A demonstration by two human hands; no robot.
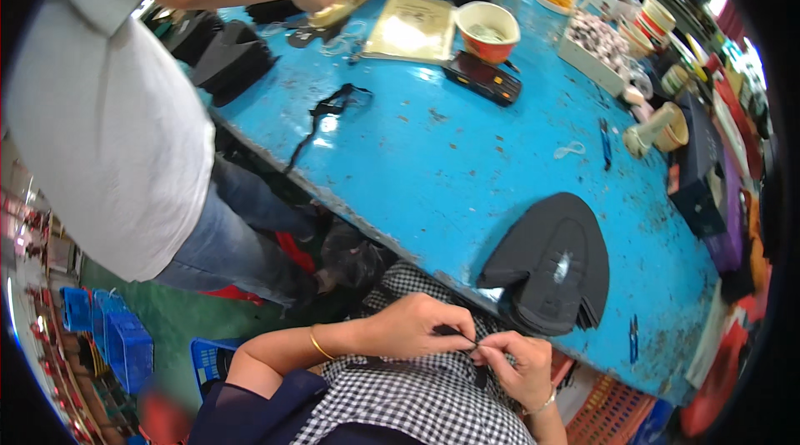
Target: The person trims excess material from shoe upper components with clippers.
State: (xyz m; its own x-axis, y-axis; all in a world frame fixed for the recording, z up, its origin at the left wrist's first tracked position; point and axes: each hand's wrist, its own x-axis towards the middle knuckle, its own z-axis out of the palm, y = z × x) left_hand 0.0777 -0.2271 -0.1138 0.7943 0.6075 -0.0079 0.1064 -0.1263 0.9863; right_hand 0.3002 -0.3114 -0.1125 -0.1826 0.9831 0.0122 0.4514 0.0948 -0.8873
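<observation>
the left hand is curled nearly closed, thumb and fingers pinching a thin dark strip. the right hand is half curled, its thumb and forefinger closed together on the same strip where the fingertips meet. the strip is held over the checked apron, just off the table edge; its far end is too small to make out. the step in hand looks like close fingertip work on this strip, though exactly what is being done to it i cannot tell. the next move seems to call for a light pinch and both hands held steady near each other.

just beyond the right hand, a stack of black cut pieces lies on the blue table, with a small blue tool to its right. farther off lies a tangled black strap.
</observation>
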